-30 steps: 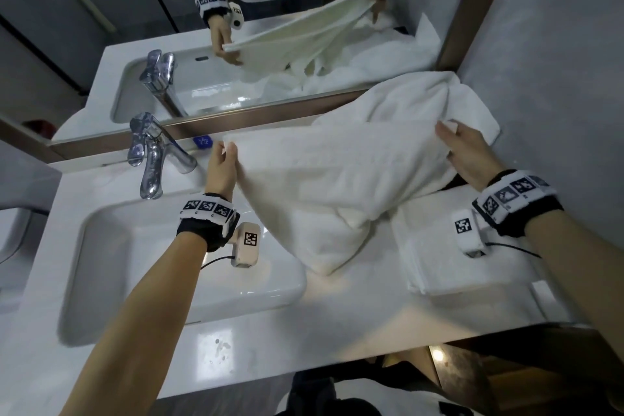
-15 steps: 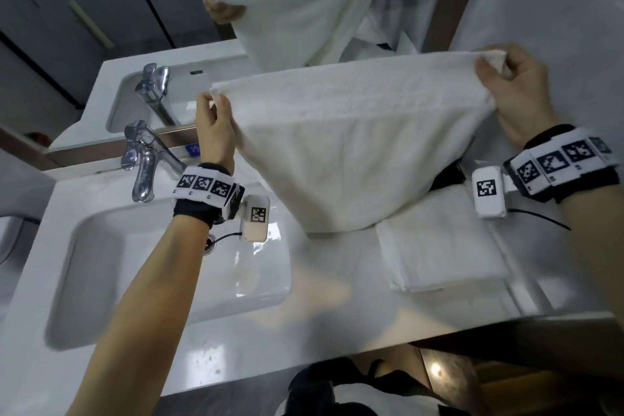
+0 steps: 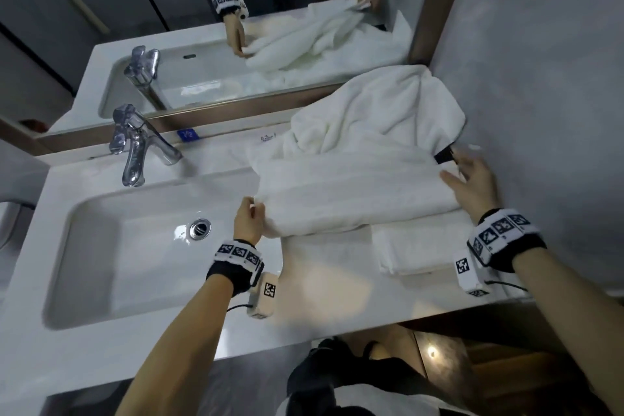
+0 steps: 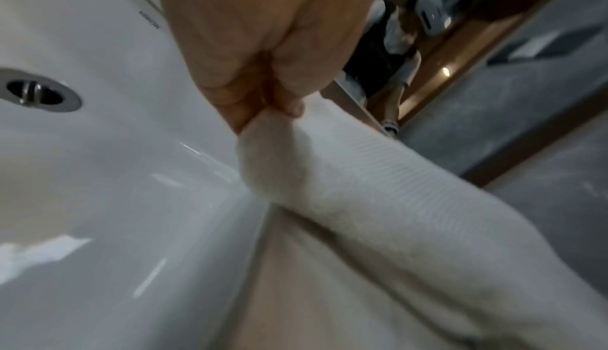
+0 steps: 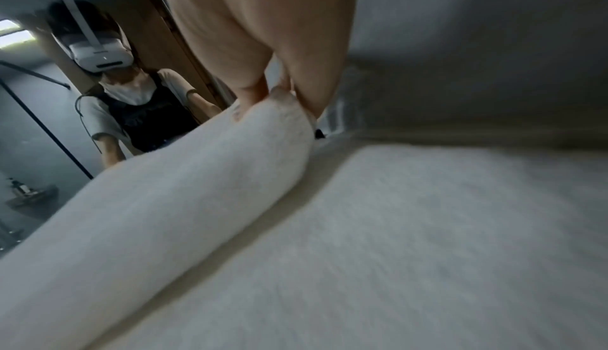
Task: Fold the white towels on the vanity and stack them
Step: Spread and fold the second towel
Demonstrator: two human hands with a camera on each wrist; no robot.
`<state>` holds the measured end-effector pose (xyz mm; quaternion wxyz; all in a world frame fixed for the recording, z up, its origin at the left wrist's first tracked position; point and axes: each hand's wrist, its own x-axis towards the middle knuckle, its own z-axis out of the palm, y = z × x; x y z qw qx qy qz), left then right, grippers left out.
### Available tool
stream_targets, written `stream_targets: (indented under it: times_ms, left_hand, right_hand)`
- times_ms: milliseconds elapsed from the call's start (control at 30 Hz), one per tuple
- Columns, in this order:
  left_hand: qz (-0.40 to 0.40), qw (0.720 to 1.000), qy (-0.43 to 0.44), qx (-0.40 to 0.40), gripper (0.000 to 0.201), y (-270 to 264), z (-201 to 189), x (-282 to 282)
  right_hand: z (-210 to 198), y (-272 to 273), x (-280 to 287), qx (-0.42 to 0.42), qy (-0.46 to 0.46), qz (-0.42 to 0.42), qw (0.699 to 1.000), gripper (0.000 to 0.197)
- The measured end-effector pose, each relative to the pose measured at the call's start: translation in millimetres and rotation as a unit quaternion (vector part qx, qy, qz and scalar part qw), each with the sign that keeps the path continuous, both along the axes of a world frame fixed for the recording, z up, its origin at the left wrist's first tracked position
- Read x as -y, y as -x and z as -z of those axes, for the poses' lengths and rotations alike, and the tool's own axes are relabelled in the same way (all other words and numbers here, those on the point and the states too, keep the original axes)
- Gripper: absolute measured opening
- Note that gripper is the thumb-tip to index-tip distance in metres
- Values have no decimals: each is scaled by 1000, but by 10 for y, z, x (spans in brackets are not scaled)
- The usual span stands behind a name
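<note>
A white towel (image 3: pixel 351 192) lies doubled over across the vanity top (image 3: pixel 324 284), stretched between my hands. My left hand (image 3: pixel 251 214) pinches its left corner (image 4: pixel 273 132) just right of the sink. My right hand (image 3: pixel 467 181) pinches the right end (image 5: pixel 273 111) near the wall. A folded white towel (image 3: pixel 415 253) lies flat under the held towel's near right part. A crumpled white towel (image 3: pixel 381 111) is heaped behind, against the mirror and the wall.
The white sink basin (image 3: pixel 111 263) with its drain (image 3: pixel 200 228) fills the left half of the counter, and a chrome faucet (image 3: pixel 135 145) stands behind it. A mirror (image 3: pixel 236 44) runs along the back and a grey wall (image 3: pixel 540 111) closes the right side.
The towel was held up spread in the air by its top corners. Both hands have come down and toward me, and it now lies doubled on the counter over the folded one.
</note>
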<state>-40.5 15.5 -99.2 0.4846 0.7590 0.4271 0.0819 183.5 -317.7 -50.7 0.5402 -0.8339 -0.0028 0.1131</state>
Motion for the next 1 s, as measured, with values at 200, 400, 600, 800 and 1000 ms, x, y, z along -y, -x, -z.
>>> stream_targets:
  times_ms: [200,400,600,800,1000]
  left_hand:
    - [110,958,-246,-95,46,-161,-288,135]
    - [420,840,-342,-35,38,-770,-514,825]
    - [466,838,-277,-59,36,-1078,-588,1052]
    - [478,851,-176,-129,33,-1082,-633,999]
    - [498,829,-167,-194,38,-1013,-667,920]
  right_hand:
    - [108,27,133,-12,40,-52,998,10]
    - [31,83,124,-13,35,-68,997,24]
    - [-116,109,89,1,-27,-41,999,18]
    - [-230,123,43,58,14,-66,996,24]
    - [-219,159,-57,96,58,-111,987,17]
